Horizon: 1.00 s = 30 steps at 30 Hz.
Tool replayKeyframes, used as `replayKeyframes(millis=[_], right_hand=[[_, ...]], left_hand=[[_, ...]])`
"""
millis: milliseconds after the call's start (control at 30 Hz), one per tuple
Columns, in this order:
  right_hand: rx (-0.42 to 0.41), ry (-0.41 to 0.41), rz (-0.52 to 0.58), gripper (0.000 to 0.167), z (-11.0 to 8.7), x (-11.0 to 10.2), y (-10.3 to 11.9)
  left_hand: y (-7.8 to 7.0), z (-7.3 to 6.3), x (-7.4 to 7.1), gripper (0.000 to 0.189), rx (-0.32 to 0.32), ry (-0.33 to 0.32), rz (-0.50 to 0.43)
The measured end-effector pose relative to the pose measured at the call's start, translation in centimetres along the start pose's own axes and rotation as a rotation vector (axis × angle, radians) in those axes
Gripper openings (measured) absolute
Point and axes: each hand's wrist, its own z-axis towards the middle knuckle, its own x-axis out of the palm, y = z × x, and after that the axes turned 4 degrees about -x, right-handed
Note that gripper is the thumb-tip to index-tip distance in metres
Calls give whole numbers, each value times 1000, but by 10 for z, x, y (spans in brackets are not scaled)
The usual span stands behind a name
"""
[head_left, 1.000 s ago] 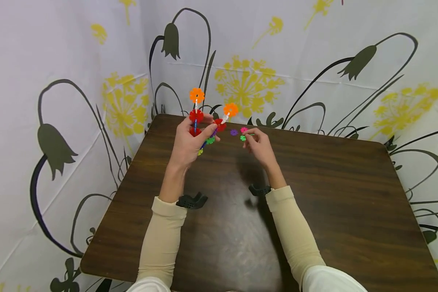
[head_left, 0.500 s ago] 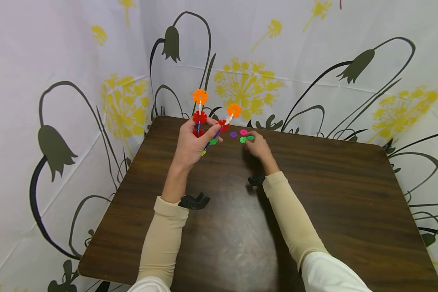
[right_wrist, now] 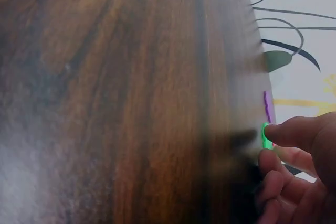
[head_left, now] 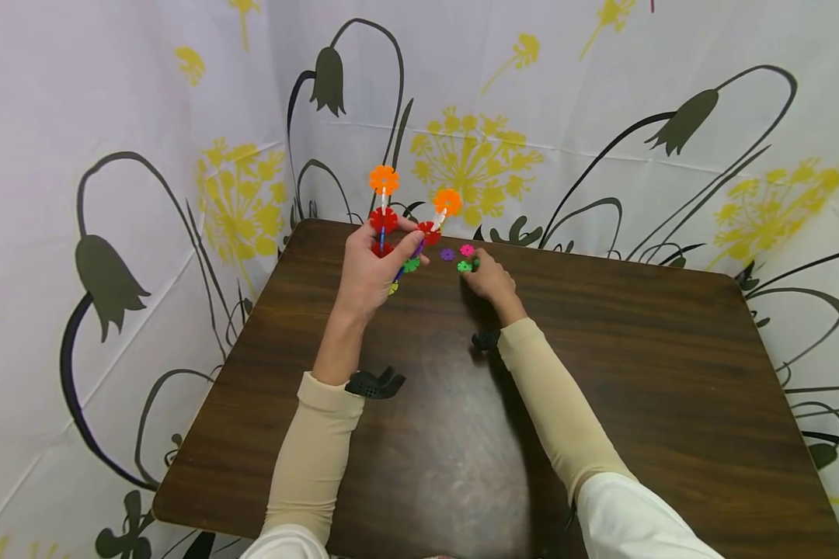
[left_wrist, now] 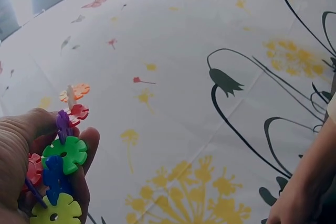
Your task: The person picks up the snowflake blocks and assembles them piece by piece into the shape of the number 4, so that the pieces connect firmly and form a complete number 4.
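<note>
My left hand (head_left: 370,268) holds up a linked chain of flower-shaped plastic discs above the table's far part. Orange discs (head_left: 384,180) top its two branches, joined by white pieces to red discs (head_left: 383,220). In the left wrist view, a green disc (left_wrist: 65,155), a blue disc (left_wrist: 56,179) and a yellow disc (left_wrist: 55,211) show beside the fingers. Down near the table's far edge, my right hand (head_left: 492,279) has thumb and fingertips around a green disc (right_wrist: 266,136), mostly covered by the fingers in the head view. A second green disc (head_left: 464,266) lies right beside these fingertips.
A pink disc (head_left: 467,250) and a purple disc (head_left: 447,255) lie on the brown wooden table (head_left: 643,373) close to its far edge. Behind the table hangs a white cloth (head_left: 601,155) printed with flowers. Each wrist wears a black camera mount (head_left: 376,383).
My right hand has come down to the discs, and its fingers now cover most of one green disc. The left hand, with its chain, has shifted slightly to the right.
</note>
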Motion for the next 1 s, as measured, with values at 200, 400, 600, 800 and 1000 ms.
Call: replayKeyframes(millis=[200,400,600,800,1000], right_hand=[[-6,-20,-36,47,0,2,-1],[-29,-25,-48,36,-1,0,-1],[13,0,-9,34,10,0,-11],[45,37,28,38,24,-1,-18],[-49,5,167,27,0,-6,-8]], left_hand=[[0,-1,1,15,11,4,15],[0,-2,1,15,20,-18,0],[-1,-3,1,14,38,-52,-13],[-2,-3,2,13,75,-89,-65],[-3,-5,1,11,78,-100,-55]])
